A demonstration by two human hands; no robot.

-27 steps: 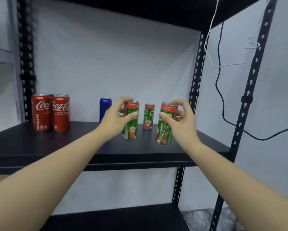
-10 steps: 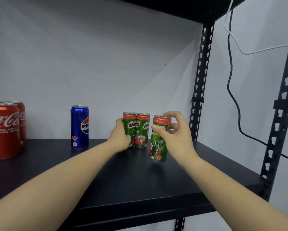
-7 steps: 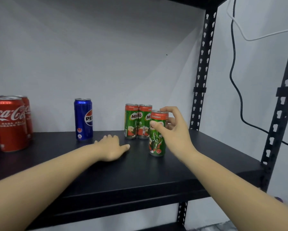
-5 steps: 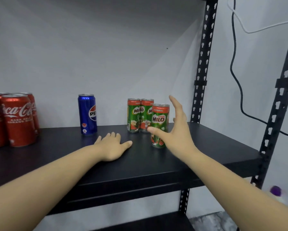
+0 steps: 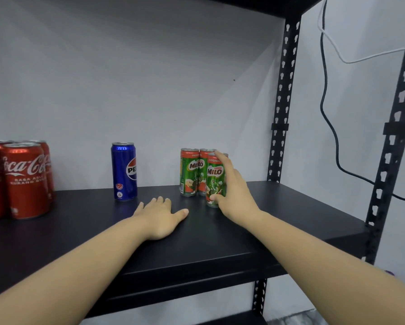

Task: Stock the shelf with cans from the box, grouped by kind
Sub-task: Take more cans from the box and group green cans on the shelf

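- Since half a second back: right hand [image 5: 234,193] moved in against front Milo can [image 5: 215,181], index finger up along its side, thumb at its base; left hand [image 5: 160,215] unchanged.
- Right fingers fairly straight, touching rather than clamped; left fingers spread flat on shelf [image 5: 220,242].
- Step, likely: nudging can into Milo group [image 5: 194,172].
- Can upright, long axis vertical, label facing front.
- Next: let go, fetch more cans.

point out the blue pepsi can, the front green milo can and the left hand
blue Pepsi can [image 5: 124,171], head view, label middle
front green Milo can [image 5: 214,181], head view, label
left hand [image 5: 160,216], head view, back of hand
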